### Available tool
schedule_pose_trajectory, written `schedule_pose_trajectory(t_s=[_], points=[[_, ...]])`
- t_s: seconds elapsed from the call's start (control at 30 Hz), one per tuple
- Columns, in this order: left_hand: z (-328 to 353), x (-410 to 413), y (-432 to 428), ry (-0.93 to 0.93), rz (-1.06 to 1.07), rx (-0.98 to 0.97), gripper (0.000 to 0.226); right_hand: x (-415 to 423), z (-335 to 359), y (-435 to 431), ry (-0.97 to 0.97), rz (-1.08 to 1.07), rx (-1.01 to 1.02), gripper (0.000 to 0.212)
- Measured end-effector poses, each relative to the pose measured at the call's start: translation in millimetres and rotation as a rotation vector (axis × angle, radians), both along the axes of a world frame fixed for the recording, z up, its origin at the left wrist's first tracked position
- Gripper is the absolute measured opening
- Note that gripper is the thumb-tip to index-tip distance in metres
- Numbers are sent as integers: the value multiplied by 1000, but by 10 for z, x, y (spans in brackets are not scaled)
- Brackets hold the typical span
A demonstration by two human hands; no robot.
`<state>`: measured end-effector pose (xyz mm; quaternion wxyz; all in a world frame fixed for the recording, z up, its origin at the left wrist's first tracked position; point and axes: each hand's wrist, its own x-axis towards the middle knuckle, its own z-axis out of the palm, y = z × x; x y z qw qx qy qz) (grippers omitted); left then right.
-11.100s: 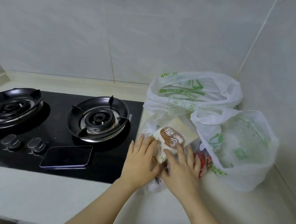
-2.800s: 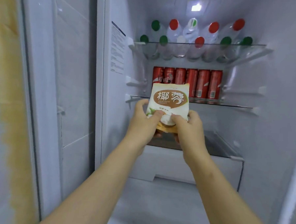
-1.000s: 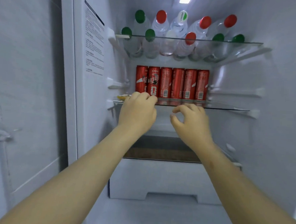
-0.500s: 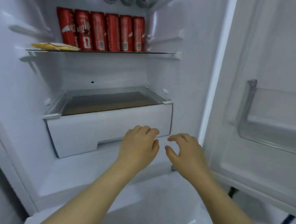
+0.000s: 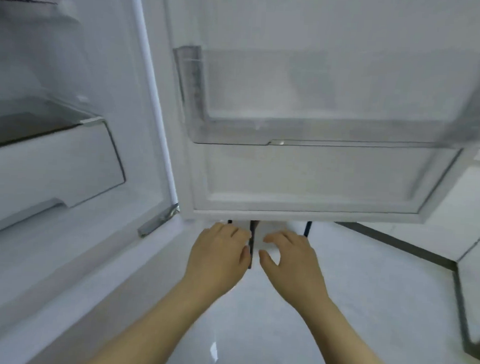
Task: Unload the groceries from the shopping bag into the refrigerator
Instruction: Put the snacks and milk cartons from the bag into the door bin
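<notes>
The left hand (image 5: 218,253) and right hand (image 5: 290,261) hovered side by side, empty, fingers loosely curled, over the glossy white floor (image 5: 280,337). Just beyond stood the white refrigerator (image 5: 72,223), its open door (image 5: 316,183) carrying a clear plastic bin (image 5: 319,130); a white drawer (image 5: 53,163) sat inside, left.

I see a glossy white floor (image 5: 365,313) filling the lower right of my view. Two bright glints (image 5: 213,353) of light sit on it near the bottom edge. A dark strip (image 5: 397,244) crosses it slantwise at the right, then bends downward. Beyond the strip the surface is pale too; I cannot tell floor from wall there. Three thin dark bars (image 5: 308,229) stand upright further in, their tops hidden.
</notes>
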<state>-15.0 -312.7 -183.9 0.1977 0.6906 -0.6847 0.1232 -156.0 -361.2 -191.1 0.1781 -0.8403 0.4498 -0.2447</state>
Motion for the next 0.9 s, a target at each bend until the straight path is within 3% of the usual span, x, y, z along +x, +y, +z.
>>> schedule_pose_trajectory(t_s=[0.1,0.17,0.27,0.47,0.9], points=[[-54,-444,-217,48,-131,19,21,-462,-92,-17,23,-159,34,35],[-66,-790,-328,45,-204,160,31,-768,-149,5,26,-272,56,36],[-175,-1268,-463,38,-367,157,39,-1248,-236,96,22,-446,95,35],[-418,-2314,-699,23,-703,140,16,-2293,-367,344,-17,-741,140,31],[-607,-5299,-354,20,-1144,96,13,-4799,-366,1245,1,-1195,191,32]])
